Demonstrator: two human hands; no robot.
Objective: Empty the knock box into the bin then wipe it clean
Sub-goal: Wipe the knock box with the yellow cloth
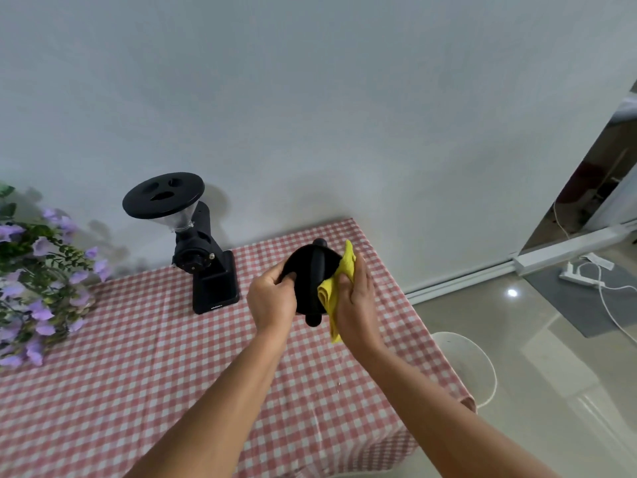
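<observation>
A round black knock box (306, 270) with a black bar across its opening is held up above the checked table, its opening tilted toward me. My left hand (272, 298) grips its left rim. My right hand (356, 298) presses a folded yellow cloth (336, 288) against the box's right side, partly inside the opening. The inside of the box is dark and I cannot make out any contents. A white bin (468, 367) stands on the floor just past the table's right edge.
A black coffee grinder (203, 250) with a wide hopper lid stands at the back of the red-and-white checked table (138, 374). Purple flowers (38, 281) fill the left edge. A white power strip and cable (586, 277) lie on the floor at right.
</observation>
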